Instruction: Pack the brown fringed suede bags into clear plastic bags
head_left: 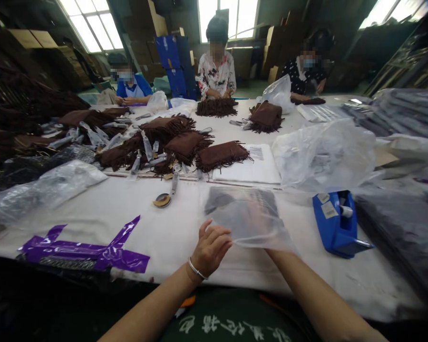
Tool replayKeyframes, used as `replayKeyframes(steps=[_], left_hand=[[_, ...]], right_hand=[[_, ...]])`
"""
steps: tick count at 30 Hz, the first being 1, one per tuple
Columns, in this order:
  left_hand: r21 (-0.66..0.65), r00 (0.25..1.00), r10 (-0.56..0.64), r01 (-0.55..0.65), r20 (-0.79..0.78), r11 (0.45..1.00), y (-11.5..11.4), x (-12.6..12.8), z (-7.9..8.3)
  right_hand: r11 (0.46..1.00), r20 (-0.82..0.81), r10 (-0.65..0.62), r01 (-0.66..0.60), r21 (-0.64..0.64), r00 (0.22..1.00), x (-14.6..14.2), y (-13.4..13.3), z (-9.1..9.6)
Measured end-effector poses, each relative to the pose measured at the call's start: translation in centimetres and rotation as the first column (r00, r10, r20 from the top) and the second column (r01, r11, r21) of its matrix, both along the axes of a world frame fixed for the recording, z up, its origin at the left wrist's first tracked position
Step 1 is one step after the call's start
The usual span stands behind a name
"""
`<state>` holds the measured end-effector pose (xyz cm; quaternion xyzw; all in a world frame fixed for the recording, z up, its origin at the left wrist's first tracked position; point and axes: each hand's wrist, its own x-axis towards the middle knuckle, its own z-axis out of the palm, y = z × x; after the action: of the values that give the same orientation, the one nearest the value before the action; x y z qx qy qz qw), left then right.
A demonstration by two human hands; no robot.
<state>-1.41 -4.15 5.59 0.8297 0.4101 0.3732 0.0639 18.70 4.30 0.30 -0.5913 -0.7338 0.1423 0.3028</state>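
Note:
A clear plastic bag (249, 232) lies in front of me, its mouth toward my body. Through it shows a flat dark grey piece (221, 200). My right hand (260, 213) is inside the bag up to the wrist, palm and fingers blurred by the plastic, so their grip cannot be made out. My left hand (210, 247), with a bangle at the wrist, is at the left corner of the bag's mouth, fingers bent and closed at its edge. Beyond the bag sit brown fringed pouches (223, 156) and a round metal piece with a tag (162, 200).
A blue tape dispenser (333, 223) stands at the right, beside a dark stack (395, 237). Purple tape strips (85, 251) stick to the table's front left edge. A large plastic bag (324, 152) bulges behind. Three people (217, 71) work across the table.

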Motion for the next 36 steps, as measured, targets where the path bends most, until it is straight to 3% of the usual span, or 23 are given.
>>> replayKeyframes(steps=[2, 6, 8, 10, 13, 16, 18, 21, 24, 26, 29, 32, 34, 36], left_hand=[[-0.044, 0.989, -0.039, 0.033, -0.141, 0.998, -0.8, -1.2, -1.3], [-0.158, 0.922, -0.117, 0.062, -0.369, 0.986, -1.7, -4.9, -4.1], [-0.167, 0.902, -0.167, 0.108, -0.398, 0.980, -1.8, -6.7, -5.2], [-0.192, 0.874, -0.254, 0.189, -0.414, 0.963, -1.6, -8.0, -5.8], [-0.295, 0.817, -0.371, 0.259, -0.441, 0.920, -1.0, -8.3, -6.1], [-0.397, 0.798, -0.401, 0.224, -0.449, 0.890, -0.2, -7.9, -5.9], [-0.478, 0.786, -0.428, 0.195, -0.446, 0.856, 0.5, -7.9, -5.3], [-0.617, 0.760, -0.509, 0.184, -0.404, 0.765, 1.4, -8.9, -3.4], [-0.712, 0.728, -0.602, 0.229, -0.327, 0.664, 2.0, -10.4, -1.6], [-0.719, 0.731, -0.617, 0.256, -0.293, 0.646, 2.2, -11.0, -1.2], [-0.659, 0.785, -0.551, 0.258, -0.284, 0.706, 2.0, -11.0, -2.3], [-0.534, 0.864, -0.439, 0.257, -0.245, 0.805, 1.4, -10.1, -4.5], [-0.416, 0.957, -0.239, 0.152, -0.164, 0.897, 0.7, -9.2, -5.8], [-0.305, 0.991, 0.106, -0.127, -0.085, 0.944, 0.1, -8.2, -6.9]], right_hand=[[0.999, 0.046, 0.027, -0.028, 0.028, 0.999, 1.7, -2.5, -1.7], [0.986, 0.161, 0.162, -0.164, -0.002, 0.974, 7.8, -11.2, -4.3], [0.963, 0.223, 0.269, -0.260, -0.072, 0.937, 10.7, -14.9, -4.0], [0.916, 0.214, 0.397, -0.371, -0.149, 0.893, 12.2, -16.9, -2.3], [0.856, 0.081, 0.508, -0.492, -0.160, 0.857, 11.7, -15.8, 1.3], [0.853, -0.018, 0.506, -0.503, -0.136, 0.862, 10.5, -11.0, 3.2], [0.847, -0.006, 0.511, -0.505, -0.166, 0.859, 11.0, -7.8, 2.8], [0.785, 0.055, 0.598, -0.570, -0.244, 0.800, 13.4, -4.9, 1.1], [0.761, 0.093, 0.629, -0.587, -0.277, 0.772, 15.5, -4.6, -0.1], [0.793, 0.084, 0.592, -0.561, -0.238, 0.801, 15.8, -5.1, -0.6], [0.881, 0.041, 0.469, -0.464, -0.089, 0.882, 15.0, -5.8, -1.8], [0.929, 0.002, 0.371, -0.371, 0.001, 0.929, 14.3, -6.3, -3.2], [0.964, -0.011, 0.265, -0.265, 0.013, 0.964, 13.9, -7.1, -3.8], [0.989, -0.013, 0.144, -0.144, 0.019, 0.990, 13.4, -8.2, -4.1]])
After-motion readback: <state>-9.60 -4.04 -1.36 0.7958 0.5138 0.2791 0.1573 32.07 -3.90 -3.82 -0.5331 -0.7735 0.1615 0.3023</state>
